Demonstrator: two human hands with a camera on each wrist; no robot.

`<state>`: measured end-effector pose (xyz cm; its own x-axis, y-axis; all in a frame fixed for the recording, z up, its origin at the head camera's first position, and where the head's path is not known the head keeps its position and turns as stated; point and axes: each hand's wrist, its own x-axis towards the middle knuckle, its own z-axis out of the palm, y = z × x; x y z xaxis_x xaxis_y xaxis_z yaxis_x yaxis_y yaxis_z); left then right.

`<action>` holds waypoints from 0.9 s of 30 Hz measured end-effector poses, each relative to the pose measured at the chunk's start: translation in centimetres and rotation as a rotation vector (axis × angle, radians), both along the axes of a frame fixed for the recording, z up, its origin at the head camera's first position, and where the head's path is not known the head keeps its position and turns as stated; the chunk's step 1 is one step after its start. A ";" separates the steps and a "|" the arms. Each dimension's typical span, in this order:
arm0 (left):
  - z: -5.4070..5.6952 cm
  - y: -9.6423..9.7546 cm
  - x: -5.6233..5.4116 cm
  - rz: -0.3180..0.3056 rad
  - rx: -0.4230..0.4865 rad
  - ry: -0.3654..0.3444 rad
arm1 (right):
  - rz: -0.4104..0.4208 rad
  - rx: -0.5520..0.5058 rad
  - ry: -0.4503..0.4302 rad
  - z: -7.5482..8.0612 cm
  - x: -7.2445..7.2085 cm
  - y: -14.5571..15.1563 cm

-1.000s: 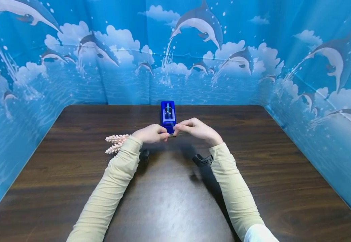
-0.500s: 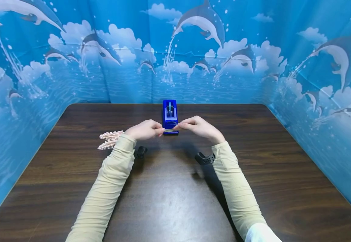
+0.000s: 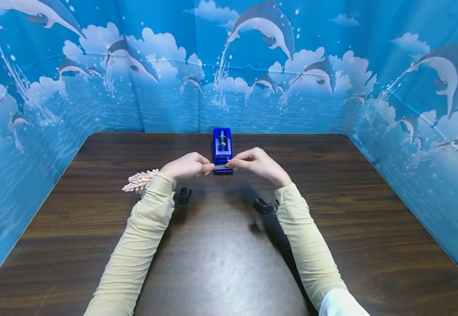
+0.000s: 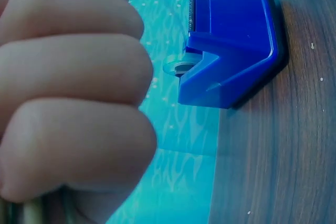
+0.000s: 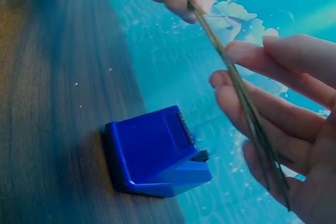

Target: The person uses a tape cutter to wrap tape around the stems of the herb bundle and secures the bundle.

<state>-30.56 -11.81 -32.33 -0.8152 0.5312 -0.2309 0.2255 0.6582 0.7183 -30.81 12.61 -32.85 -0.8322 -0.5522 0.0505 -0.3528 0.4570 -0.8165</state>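
Pale pink flower sprigs [image 3: 141, 181] stick out beyond the left forearm in the head view, their kind unclear. My left hand [image 3: 187, 166] grips their thin green stems [image 5: 247, 98], with the fingers [image 4: 79, 72] curled in the left wrist view. The stem ends slant down across my right hand [image 5: 299, 103], whose fingertips touch them with the fingers bent. From the head view, the right thumb and index finger seem to pinch the stems. Just beyond both hands stands a blue tape dispenser [image 3: 222, 149], holding a roll of clear tape [image 4: 181, 67].
The dark wooden table [image 3: 221, 254] lies under both arms. A blue curtain with dolphins [image 3: 165, 101] stands around its back and sides. Black straps [image 3: 266, 206] sit at both wrists.
The hands have moved slightly apart, so the stems show between them in front of the tape dispenser. The flower heads have shifted left and turned a little.
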 end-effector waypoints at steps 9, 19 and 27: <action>0.3 -0.1 -0.2 0.030 0.054 -0.106 | -0.049 -0.062 0.065 -0.3 -0.2 -0.3; 0.4 -0.2 0.2 0.023 0.046 -0.109 | -0.066 -0.042 0.078 -0.3 0.1 -0.6; 0.5 -0.2 0.4 0.033 0.031 -0.079 | -0.098 -0.038 0.085 -0.3 0.3 -0.8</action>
